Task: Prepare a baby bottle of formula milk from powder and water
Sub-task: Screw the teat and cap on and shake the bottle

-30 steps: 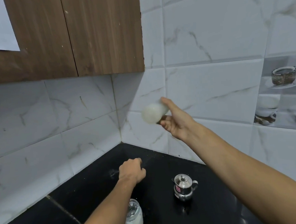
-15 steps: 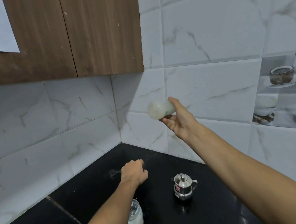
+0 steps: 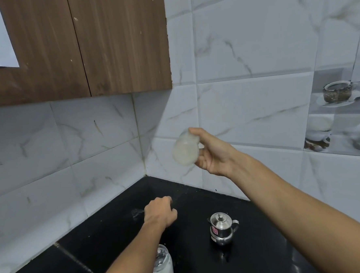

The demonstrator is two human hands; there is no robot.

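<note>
Holding: your right hand (image 3: 212, 153) is gripping the baby bottle (image 3: 185, 149) in the air, thumb on top, fingers wrapped beneath.
Bottle position: it is hanging in front of the marble-tiled wall (image 3: 249, 47) near the corner, tilted, base facing the camera, blurred.
Bottle contents: a cloudy white liquid is showing through the wall of the bottle.
Left hand: your left hand (image 3: 160, 212) is resting clenched in a loose fist over the black countertop (image 3: 109, 231), grasping nothing visible.
Powder jar: a glass jar (image 3: 162, 266) of white powder is standing beside your left forearm, partly covered by it.
Kettle: a small steel kettle (image 3: 221, 228) is sitting lidded on the countertop, well apart from the jar.
</note>
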